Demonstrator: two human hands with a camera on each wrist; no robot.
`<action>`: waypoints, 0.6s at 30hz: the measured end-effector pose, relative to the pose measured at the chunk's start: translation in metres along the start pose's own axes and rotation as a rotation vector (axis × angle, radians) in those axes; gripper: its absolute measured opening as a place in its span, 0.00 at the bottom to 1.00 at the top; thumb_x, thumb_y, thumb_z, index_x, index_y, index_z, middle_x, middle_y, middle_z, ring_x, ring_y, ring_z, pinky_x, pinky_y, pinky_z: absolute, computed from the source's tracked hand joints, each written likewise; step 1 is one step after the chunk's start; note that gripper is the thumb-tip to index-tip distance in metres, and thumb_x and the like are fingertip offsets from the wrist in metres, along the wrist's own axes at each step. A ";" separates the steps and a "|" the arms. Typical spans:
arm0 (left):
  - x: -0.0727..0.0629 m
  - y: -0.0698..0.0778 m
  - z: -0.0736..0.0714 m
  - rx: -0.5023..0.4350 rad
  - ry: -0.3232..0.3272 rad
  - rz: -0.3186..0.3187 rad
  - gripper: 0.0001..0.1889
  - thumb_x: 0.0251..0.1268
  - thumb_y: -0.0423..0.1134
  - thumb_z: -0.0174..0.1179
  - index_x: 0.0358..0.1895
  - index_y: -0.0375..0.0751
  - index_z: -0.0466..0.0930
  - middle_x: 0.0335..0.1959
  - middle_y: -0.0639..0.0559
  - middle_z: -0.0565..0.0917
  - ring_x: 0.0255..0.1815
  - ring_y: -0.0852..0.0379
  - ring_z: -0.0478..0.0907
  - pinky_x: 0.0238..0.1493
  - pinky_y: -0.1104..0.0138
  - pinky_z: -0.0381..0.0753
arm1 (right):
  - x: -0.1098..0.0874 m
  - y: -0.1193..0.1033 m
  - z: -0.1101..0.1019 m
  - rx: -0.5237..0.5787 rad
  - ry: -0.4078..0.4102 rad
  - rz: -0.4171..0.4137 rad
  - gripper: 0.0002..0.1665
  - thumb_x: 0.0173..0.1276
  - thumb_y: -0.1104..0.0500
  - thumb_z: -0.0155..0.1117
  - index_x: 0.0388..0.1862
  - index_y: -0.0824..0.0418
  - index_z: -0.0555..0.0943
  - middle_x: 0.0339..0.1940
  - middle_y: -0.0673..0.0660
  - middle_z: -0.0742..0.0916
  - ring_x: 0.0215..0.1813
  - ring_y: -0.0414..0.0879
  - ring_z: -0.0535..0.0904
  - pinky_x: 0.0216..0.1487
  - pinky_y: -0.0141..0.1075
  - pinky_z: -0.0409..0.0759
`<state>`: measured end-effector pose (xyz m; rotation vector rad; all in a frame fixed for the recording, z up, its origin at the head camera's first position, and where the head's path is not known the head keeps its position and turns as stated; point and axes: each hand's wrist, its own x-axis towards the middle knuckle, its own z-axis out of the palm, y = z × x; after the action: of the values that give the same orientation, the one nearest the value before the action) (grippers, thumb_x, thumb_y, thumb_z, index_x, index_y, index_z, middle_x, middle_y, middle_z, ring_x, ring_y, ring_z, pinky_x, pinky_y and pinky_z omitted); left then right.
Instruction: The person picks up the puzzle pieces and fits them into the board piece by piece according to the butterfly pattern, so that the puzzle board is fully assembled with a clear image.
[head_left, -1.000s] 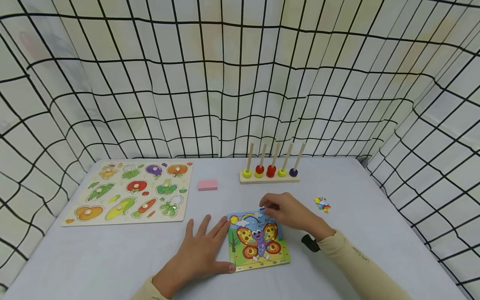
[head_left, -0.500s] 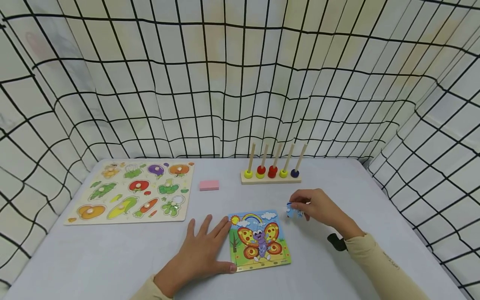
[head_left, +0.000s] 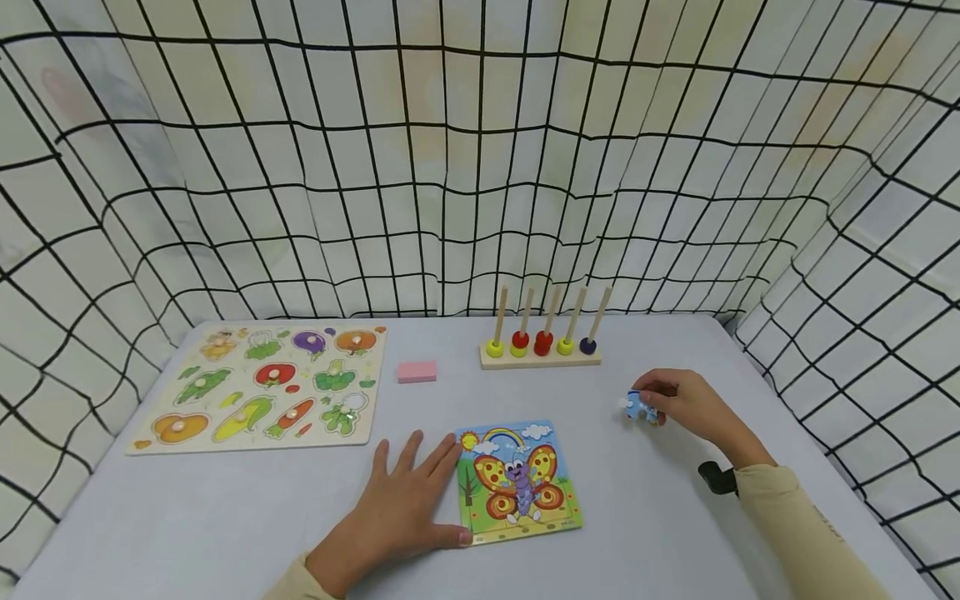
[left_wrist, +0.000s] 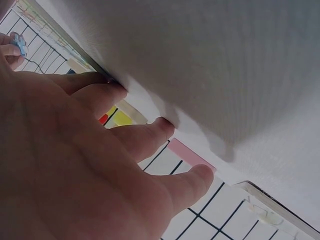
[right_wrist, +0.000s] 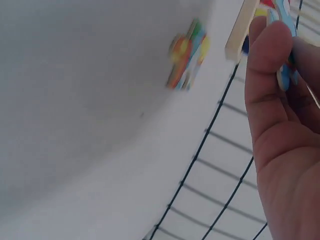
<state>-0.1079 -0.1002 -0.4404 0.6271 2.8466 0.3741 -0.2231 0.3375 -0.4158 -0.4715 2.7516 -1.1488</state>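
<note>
My right hand (head_left: 693, 408) pinches a blue jigsaw piece (head_left: 640, 406) between thumb and fingers, above the table right of the butterfly puzzle. In the right wrist view a loose multicoloured jigsaw piece (right_wrist: 187, 55) lies on the white cloth near that hand; from the head view it is mostly hidden. The square butterfly puzzle (head_left: 517, 483) lies in front of me, its picture showing a sun, rainbow and tree. My left hand (head_left: 401, 508) rests with fingers spread at its left edge, the thumb touching the lower left corner.
A vegetable peg board (head_left: 258, 387) lies at the back left. Beside it is a pink block (head_left: 416, 372). A wooden bead stand (head_left: 540, 360) with upright pegs and coloured beads stands at the back. Black netting (head_left: 480, 192) encloses the table's back and sides.
My right hand has moved right from the puzzle's top right corner, carrying the blue jigsaw piece over where the loose piece lay. The left hand has stayed in place.
</note>
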 end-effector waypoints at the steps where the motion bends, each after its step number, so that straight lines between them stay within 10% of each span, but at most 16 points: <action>1: 0.000 0.000 0.000 -0.001 0.002 -0.001 0.62 0.53 0.77 0.71 0.85 0.44 0.62 0.86 0.49 0.62 0.84 0.29 0.53 0.74 0.23 0.43 | -0.001 0.004 -0.003 -0.006 0.011 0.004 0.09 0.80 0.66 0.64 0.54 0.67 0.86 0.39 0.55 0.88 0.30 0.48 0.82 0.35 0.42 0.84; 18: 0.000 -0.002 0.002 -0.012 0.011 0.009 0.61 0.53 0.77 0.71 0.85 0.44 0.62 0.86 0.49 0.62 0.84 0.28 0.53 0.74 0.23 0.42 | -0.012 0.045 -0.032 -0.082 0.090 0.060 0.13 0.79 0.72 0.58 0.57 0.71 0.84 0.49 0.63 0.88 0.35 0.47 0.79 0.35 0.38 0.83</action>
<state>-0.1080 -0.1017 -0.4424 0.6373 2.8512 0.3973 -0.2294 0.3932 -0.4249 -0.3517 2.8777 -1.0721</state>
